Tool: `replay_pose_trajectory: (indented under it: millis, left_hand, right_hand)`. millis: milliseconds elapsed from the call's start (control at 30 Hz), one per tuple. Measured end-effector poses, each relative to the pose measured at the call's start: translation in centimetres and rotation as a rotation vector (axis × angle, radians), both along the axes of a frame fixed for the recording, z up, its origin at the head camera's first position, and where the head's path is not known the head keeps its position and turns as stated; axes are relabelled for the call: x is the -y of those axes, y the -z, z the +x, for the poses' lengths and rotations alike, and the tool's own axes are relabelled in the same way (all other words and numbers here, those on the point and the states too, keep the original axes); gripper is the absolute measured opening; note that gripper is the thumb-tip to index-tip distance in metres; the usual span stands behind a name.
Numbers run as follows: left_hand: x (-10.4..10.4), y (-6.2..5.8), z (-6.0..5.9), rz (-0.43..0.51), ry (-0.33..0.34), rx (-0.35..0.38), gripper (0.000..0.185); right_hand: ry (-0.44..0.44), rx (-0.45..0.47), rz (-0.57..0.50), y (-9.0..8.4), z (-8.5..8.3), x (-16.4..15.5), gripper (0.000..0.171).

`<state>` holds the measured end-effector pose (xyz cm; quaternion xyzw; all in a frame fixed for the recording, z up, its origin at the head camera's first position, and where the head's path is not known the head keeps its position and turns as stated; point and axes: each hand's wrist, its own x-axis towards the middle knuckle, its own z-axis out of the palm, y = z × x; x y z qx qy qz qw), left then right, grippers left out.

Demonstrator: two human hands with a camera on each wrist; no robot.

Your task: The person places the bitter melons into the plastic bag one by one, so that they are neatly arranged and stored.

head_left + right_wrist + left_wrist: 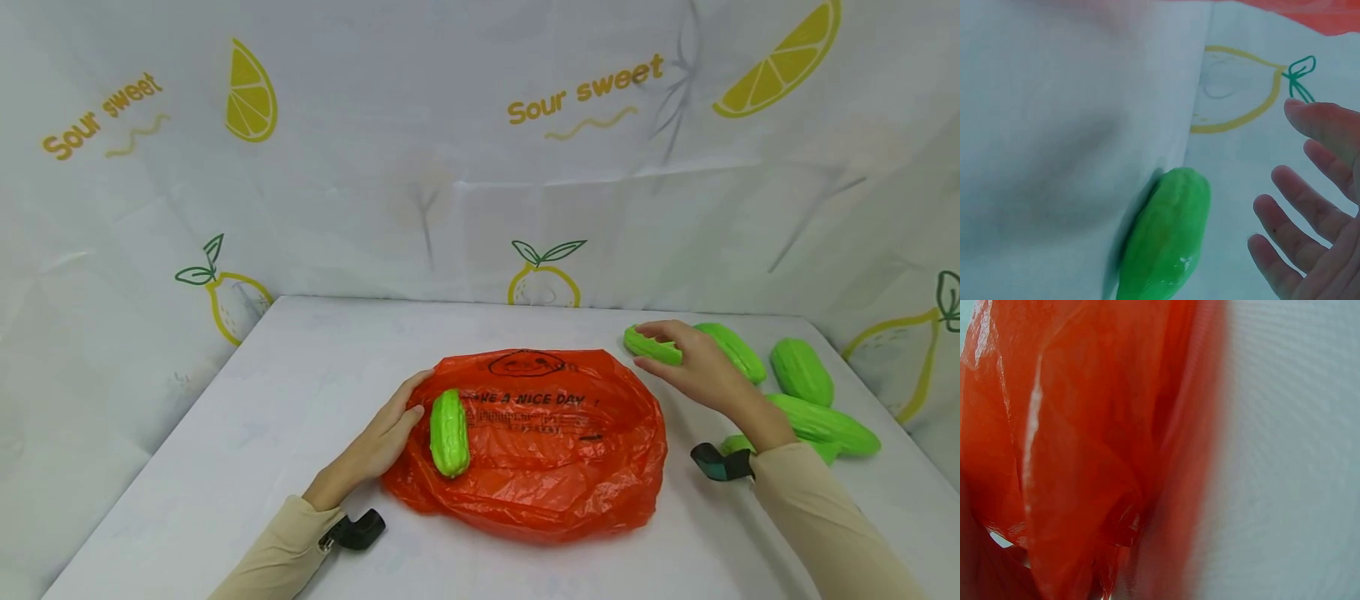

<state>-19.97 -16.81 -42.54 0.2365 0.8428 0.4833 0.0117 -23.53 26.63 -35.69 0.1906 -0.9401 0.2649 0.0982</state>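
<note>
Your right hand (693,360) hovers with loose, spread fingers (1297,250) over a far-right gourd (651,345); it looks light, stiff and glossy, so grasp its middle. Your left hand (386,433) lies flat against the thin, slippery bag (555,467), left of center, beside another gourd (448,432).

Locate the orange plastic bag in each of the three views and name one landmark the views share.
Head: orange bag at centre of the table, between the hands.
Left wrist: fills the left half, close and blurred.
Right wrist: only a sliver at the top right edge.
Shared landmark: white table.
</note>
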Motion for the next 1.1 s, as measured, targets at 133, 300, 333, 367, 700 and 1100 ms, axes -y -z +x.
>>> replay_pose_trajectory:
  millis: [133,300,333,367,700,1100]
  left_hand:
    - [0.0,0.1,0.0,0.0,0.0,-0.001,0.051]
    - [0.0,0.1,-0.1,0.0,0.0,0.001,0.051]
    - [0.0,0.1,-0.1,0.0,0.0,0.002,0.051]
    - [0.0,0.1,-0.1,0.0,0.001,0.002,0.051]
    - [0.0,-0.1,0.0,-0.003,-0.003,0.015,0.051]
    - [0.0,-0.2,0.1,-0.005,-0.002,0.023,0.051]
  right_hand:
    - [0.021,0.015,-0.004,0.5,-0.5,-0.4,0.048]
    - [0.043,0.024,-0.005,0.9,-1.0,-0.8,0.047]
    - [0.047,0.031,-0.004,1.0,-1.1,-0.9,0.047]
    - [0.052,0.038,0.0,1.0,-1.3,-0.9,0.047]
    - [0.123,0.143,0.033,1.6,-2.6,-1.4,0.052]
    - [0.138,0.171,0.081,2.3,-3.7,-2.1,0.057]
